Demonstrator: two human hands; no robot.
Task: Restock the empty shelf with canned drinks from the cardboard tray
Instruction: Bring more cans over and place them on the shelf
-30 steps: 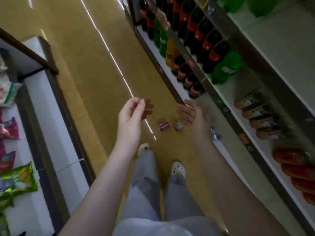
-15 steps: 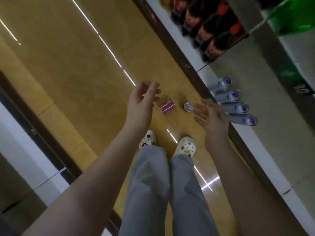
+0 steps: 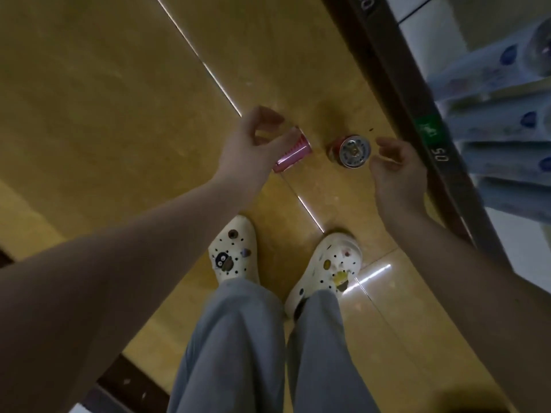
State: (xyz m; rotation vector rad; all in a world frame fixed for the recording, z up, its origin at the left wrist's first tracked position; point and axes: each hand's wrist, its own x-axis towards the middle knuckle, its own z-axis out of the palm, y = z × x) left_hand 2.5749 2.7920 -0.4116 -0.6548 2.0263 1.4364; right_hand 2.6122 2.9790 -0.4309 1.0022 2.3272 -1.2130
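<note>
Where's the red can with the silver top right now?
In the head view the red metal can stands upright on the yellow floor, just right of centre, between the pink can lying on its side and the right hand.

Bright pink can point(image 3: 295, 153), red can point(image 3: 351, 151) with silver top, amber floor point(image 3: 119, 114)!
Cream clogs point(image 3: 235, 251) dotted black, grey trousers point(image 3: 235, 347), pale-blue bottles point(image 3: 501, 123).

one wide head-worn view — faces almost straight down onto the floor point(image 3: 104, 99) and shoes point(image 3: 235, 251).
</note>
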